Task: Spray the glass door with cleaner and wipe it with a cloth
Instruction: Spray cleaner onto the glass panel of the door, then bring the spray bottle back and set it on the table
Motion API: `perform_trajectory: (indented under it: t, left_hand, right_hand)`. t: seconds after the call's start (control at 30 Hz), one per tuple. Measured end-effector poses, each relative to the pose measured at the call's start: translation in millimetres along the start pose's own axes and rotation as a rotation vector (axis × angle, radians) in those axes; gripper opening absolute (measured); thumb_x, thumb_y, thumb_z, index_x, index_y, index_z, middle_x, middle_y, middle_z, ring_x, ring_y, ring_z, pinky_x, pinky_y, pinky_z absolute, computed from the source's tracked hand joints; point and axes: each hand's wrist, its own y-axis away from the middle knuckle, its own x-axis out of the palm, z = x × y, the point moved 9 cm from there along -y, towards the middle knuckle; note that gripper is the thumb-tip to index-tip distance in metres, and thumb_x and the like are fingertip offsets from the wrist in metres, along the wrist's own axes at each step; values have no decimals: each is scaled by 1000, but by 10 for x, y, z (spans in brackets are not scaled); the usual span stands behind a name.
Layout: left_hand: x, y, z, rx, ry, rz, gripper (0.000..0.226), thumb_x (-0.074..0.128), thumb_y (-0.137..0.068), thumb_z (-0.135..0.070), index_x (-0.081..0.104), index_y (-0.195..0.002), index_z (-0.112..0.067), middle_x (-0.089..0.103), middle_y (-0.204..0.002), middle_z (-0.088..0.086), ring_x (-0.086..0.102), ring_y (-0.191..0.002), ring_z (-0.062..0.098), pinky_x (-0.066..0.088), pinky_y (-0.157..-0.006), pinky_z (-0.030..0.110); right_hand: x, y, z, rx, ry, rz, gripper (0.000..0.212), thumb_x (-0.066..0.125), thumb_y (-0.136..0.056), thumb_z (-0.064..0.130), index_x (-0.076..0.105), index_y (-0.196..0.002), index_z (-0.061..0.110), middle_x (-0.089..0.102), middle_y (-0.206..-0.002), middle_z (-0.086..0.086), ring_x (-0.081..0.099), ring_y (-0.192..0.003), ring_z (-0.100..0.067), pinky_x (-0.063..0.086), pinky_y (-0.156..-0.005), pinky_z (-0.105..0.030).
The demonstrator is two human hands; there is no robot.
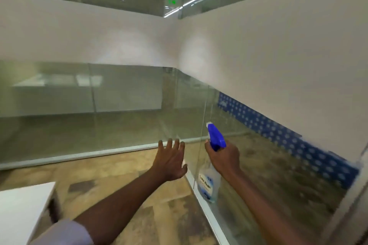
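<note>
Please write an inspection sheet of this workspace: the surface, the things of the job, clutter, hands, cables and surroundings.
Surface: glass door with a frosted band above and clear glass below.
Job's things: spray bottle with a blue trigger head, nozzle pointing away from the person; no cloth seen.
Clutter: nothing seen.
Hands: right hand grips the bottle neck; left hand open, fingers spread, empty.
Cables: nothing seen.
Surroundings: glass partition, wood-look floor, white furniture corner.
</note>
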Motion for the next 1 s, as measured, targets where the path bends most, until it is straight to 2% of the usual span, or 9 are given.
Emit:
perform_trajectory:
  t: [0.13,0.27,0.4,0.5,0.67,0.8,0.93,1.0]
  left_hand:
    - [183,547,1127,-187,-67,51,87,38,-79,-60,26,-145,-4,34,-150,22,30,-137,42,23,-106,65]
    - [283,1214,2113,-386,-131,113,88,35,-82,-61,18,-148,-4,28,-154,21,23,-141,43,18,-109,65]
    - [366,1879,2929,-582,-172,177,86,36,-83,-59,20,-147,-5,30,-153,21,26,-138,43,19,-109,65]
    - [412,2361,3416,-716,-198,225,85,39,-82,-61,24,-146,-7,33,-152,19,28,-138,43,18,-110,66]
    - [406,3093,4022,-950,-231,273,83,47,-85,-57,23,-146,-8,32,-153,19,27,-140,43,18,-112,66]
    - [495,3678,4306,-1110,-263,351,82,49,-86,-55,21,-147,-8,30,-153,22,26,-140,45,16,-112,67]
    - [552,4285,4391,-1264,-255,420,81,48,-86,-54,20,-146,-7,30,-153,23,26,-140,45,16,-111,67]
    - [579,4630,4452,-1346,-268,452,80,47,-87,-53,20,-146,-7,27,-154,23,24,-141,45,15,-112,67]
  right_hand:
    - [1127,68,672,-140,-80,157,41,69,-84,32,40,-55,29,46,-51,8,46,-48,-10,33,-51,-26]
    - [2149,236,1320,-301,-170,288,31,70,-85,30,49,-64,20,50,-55,3,47,-49,-14,35,-49,-24]
    - [3102,499,1922,-439,-255,427,27,69,-85,31,51,-69,19,52,-56,3,46,-47,-7,35,-48,-18]
    - [3762,739,2297,-510,-331,540,28,66,-86,36,54,-70,16,55,-57,0,52,-48,-16,44,-48,-26]
    - [4640,1183,2913,-517,-497,785,23,68,-86,30,52,-73,19,51,-57,9,52,-51,-8,39,-53,-19]
    - [5276,1677,3306,-570,-588,1022,24,66,-87,38,58,-77,17,60,-63,1,60,-58,-17,48,-57,-24]
    - [5680,2248,3671,-648,-652,1172,30,65,-87,41,58,-77,14,59,-64,-1,54,-56,-12,41,-55,-21]
    - [5922,2626,3844,-640,-688,1301,31,66,-87,40,59,-81,11,58,-66,-2,54,-57,-12,43,-58,-21]
